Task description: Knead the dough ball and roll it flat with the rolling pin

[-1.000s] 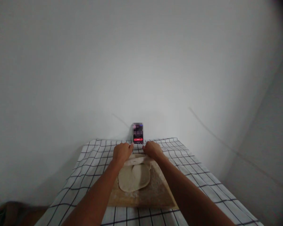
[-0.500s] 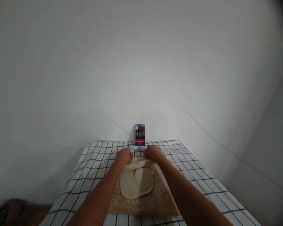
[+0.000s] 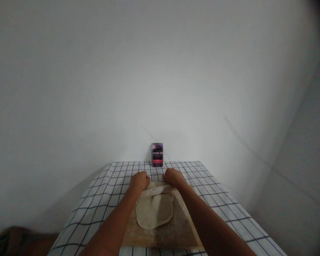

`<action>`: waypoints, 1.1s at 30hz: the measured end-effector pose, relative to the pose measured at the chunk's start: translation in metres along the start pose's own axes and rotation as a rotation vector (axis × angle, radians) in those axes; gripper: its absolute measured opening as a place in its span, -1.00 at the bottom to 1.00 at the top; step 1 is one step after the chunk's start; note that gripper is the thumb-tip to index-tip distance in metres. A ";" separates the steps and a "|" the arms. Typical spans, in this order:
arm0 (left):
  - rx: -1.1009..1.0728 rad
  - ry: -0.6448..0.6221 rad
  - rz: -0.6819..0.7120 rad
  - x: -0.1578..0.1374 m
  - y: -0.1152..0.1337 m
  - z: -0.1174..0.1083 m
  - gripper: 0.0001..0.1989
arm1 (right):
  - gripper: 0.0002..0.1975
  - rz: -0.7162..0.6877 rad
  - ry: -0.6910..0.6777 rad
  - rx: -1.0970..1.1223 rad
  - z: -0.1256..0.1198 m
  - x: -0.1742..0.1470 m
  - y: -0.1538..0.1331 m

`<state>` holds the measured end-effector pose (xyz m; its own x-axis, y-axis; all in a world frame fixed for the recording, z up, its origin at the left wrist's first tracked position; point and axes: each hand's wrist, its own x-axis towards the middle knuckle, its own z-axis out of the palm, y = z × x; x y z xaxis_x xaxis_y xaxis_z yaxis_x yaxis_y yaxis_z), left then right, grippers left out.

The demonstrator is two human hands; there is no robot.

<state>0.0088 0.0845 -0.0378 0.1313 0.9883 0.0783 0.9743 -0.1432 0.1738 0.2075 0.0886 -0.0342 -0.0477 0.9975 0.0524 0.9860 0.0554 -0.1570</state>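
Observation:
A pale rolling pin (image 3: pixel 157 191) lies crosswise over the far part of a flat, uneven round of dough (image 3: pixel 153 213). Its left end is wrapped by my left hand (image 3: pixel 140 180), which is closed. My right hand (image 3: pixel 174 177) is closed around the other end. A thin strip of dough shows beyond the pin, and most of the sheet spreads on the near side. Beneath the dough is a floury wooden board (image 3: pixel 165 240). My forearms cover parts of the board's left and right sides.
The board rests on a table with a white, black-checked cloth (image 3: pixel 104 199). At the table's far edge a phone with a blurred screen (image 3: pixel 157 155) leans upright against the white wall (image 3: pixel 160 78). Something brown (image 3: pixel 18 240) stands low at the left.
Both hands remain closed on the rolling pin, which stays at nearly the same place over the dough. The whole view has shifted slightly, so the table appears a little lower.

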 end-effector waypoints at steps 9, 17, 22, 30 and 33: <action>0.005 0.084 0.003 -0.008 0.003 -0.003 -0.70 | -0.63 0.005 0.014 0.000 -0.003 -0.009 0.000; 0.017 0.093 0.017 -0.019 0.006 -0.006 -0.67 | -0.61 0.016 0.024 0.011 -0.007 -0.020 -0.003; 0.018 0.099 0.045 -0.026 0.007 -0.008 -0.66 | -0.60 0.027 0.019 0.017 -0.007 -0.024 -0.004; 0.034 0.110 0.052 -0.034 0.011 -0.013 -0.62 | -0.57 0.044 0.003 0.010 -0.008 -0.027 -0.005; 0.043 0.117 0.054 -0.038 0.012 -0.014 -0.62 | -0.56 0.044 -0.024 0.009 -0.008 -0.028 -0.005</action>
<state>0.0132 0.0446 -0.0245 0.1639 0.9659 0.2003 0.9737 -0.1910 0.1242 0.2054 0.0603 -0.0270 -0.0086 0.9997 0.0218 0.9858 0.0121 -0.1676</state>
